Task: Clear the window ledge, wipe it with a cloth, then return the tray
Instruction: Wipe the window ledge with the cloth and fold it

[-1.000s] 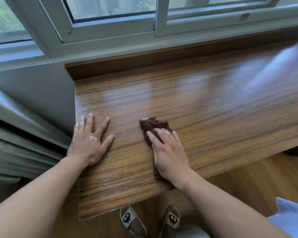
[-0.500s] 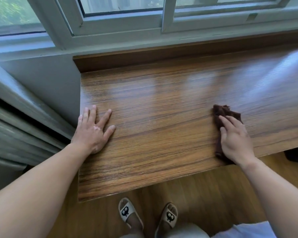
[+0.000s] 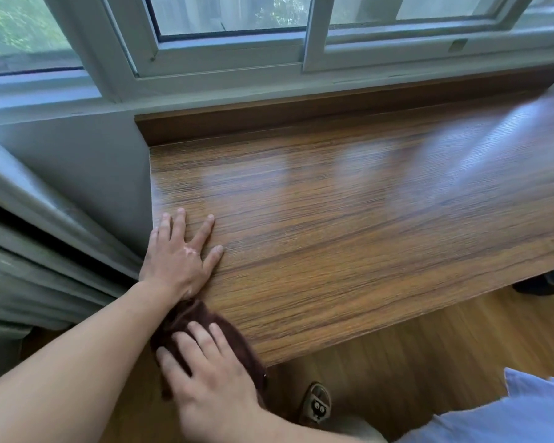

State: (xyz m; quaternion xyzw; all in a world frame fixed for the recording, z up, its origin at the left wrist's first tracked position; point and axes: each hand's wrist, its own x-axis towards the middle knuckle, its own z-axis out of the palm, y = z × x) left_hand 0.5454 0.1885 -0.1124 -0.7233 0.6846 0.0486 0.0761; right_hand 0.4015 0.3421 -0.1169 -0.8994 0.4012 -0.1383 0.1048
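- Left hand (image 3: 179, 260), left of centre, lies flat with fingers spread on the wooden ledge (image 3: 349, 238), holding nothing.
- Right hand (image 3: 211, 382), lower centre, presses flat, fingers extended, on the brown cloth (image 3: 234, 340) at the ledge's near-left corner.

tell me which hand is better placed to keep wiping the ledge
Right. The right hand lies flat on the brown cloth at the near-left corner of the ledge. The left hand is spread bare on the wood, bracing by the wall.
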